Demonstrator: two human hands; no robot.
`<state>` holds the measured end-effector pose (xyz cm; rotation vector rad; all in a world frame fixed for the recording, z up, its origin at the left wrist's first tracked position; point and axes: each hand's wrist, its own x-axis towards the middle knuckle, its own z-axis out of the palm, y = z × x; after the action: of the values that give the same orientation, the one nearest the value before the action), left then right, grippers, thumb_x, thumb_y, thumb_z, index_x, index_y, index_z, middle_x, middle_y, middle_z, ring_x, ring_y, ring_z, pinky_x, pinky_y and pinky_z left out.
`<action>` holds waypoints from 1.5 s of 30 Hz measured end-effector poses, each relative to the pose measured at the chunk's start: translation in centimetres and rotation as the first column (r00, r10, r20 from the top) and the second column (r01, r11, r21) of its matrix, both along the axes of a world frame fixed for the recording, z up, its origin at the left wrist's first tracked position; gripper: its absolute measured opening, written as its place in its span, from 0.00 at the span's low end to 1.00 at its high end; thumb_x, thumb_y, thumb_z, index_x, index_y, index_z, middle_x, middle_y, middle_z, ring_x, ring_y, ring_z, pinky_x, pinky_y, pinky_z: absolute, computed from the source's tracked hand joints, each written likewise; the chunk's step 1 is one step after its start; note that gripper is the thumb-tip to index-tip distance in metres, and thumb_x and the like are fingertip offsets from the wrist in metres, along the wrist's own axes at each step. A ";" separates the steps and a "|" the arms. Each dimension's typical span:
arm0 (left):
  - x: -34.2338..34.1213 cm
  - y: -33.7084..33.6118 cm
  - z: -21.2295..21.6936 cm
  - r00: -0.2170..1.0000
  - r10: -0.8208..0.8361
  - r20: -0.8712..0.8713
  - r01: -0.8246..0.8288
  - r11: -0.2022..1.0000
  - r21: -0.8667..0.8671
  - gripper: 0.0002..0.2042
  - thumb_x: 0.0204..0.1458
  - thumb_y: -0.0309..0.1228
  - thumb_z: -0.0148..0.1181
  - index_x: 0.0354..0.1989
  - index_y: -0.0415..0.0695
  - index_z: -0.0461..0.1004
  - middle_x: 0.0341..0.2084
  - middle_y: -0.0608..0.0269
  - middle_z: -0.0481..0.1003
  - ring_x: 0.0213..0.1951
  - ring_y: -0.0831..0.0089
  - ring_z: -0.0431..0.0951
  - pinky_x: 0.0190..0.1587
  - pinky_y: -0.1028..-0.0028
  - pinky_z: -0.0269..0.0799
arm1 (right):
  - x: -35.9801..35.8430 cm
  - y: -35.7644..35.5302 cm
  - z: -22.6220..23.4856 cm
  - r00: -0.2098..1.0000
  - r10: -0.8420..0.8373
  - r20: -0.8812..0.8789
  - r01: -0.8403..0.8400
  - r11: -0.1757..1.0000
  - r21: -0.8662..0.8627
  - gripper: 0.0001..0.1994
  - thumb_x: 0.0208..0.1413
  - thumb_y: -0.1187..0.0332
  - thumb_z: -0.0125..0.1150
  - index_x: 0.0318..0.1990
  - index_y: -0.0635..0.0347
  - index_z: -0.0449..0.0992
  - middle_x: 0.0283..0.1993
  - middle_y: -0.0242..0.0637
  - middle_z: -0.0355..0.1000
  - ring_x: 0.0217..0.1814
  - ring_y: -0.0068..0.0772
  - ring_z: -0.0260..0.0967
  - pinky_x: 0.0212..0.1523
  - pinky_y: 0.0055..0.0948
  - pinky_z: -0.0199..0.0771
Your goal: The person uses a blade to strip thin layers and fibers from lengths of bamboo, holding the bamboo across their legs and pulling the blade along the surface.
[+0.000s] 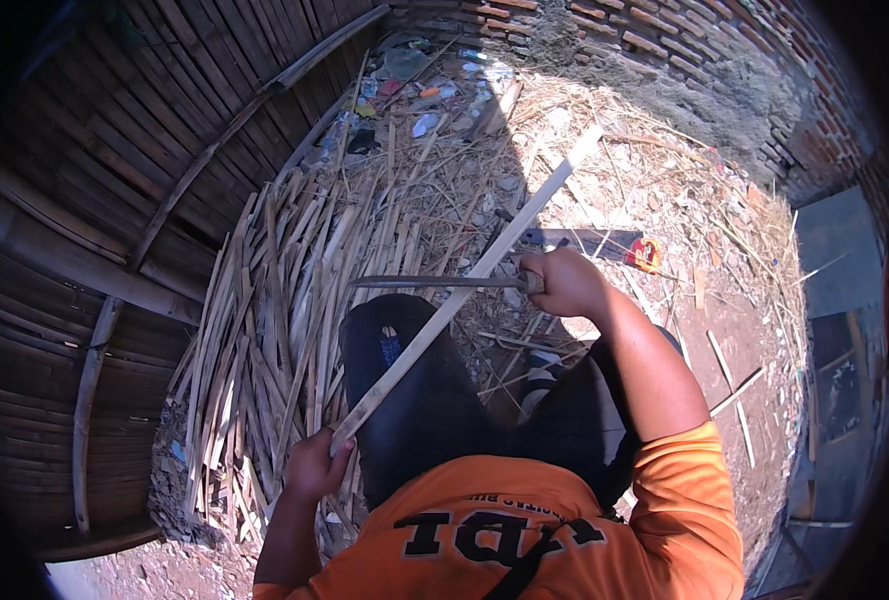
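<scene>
I see the left hand (314, 465) with its fingers closed around the near end of a long bamboo slat (464, 290); the slat runs up and away to the right, resting across the left knee of the dark trousers (414, 400); the right hand (564, 283) has its fingers wrapped tight on the handle of a long knife (434, 282), whose blade lies level, pointing left and meeting the slat about midway; a heap of split bamboo strips (264, 320) lies on the ground at the left beside a woven bamboo wall (94, 200); shavings cover the dirt ahead; a brick wall (664, 40) stands beyond.
</scene>
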<state>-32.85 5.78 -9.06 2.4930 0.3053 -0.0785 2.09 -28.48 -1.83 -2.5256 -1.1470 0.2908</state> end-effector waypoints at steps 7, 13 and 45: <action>0.7 -0.4 0.4 1.000 0.005 0.018 -0.004 0.999 -0.053 0.18 0.60 0.41 0.59 0.29 0.37 0.70 0.17 0.41 0.72 0.26 0.38 0.76 0.27 0.52 0.68 | 0.8 -1.4 -1.7 0.954 -0.257 0.155 0.232 0.959 0.160 0.14 0.47 0.69 0.65 0.41 0.63 0.75 0.35 0.53 0.78 0.42 0.56 0.78 0.44 0.46 0.77; 0.6 0.9 -1.1 0.999 -0.040 0.017 0.039 0.999 0.020 0.17 0.59 0.41 0.60 0.28 0.37 0.70 0.17 0.41 0.71 0.26 0.38 0.76 0.28 0.53 0.68 | 0.7 -2.5 -1.2 0.982 -0.144 0.119 0.151 0.987 -0.049 0.17 0.46 0.67 0.65 0.46 0.60 0.77 0.37 0.54 0.78 0.43 0.59 0.77 0.44 0.49 0.77; 0.9 -0.3 0.1 0.999 0.032 0.023 -0.032 0.999 -0.016 0.16 0.58 0.42 0.62 0.30 0.39 0.73 0.16 0.45 0.72 0.23 0.42 0.76 0.27 0.53 0.69 | 1.8 -2.2 1.1 0.933 -0.356 -0.043 0.359 0.925 0.123 0.13 0.47 0.68 0.64 0.41 0.62 0.76 0.31 0.52 0.78 0.39 0.57 0.78 0.42 0.48 0.77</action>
<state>-31.92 5.51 -8.97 2.4711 0.3336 -0.0393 3.89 -30.66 -0.68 -2.5457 -0.6517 0.1407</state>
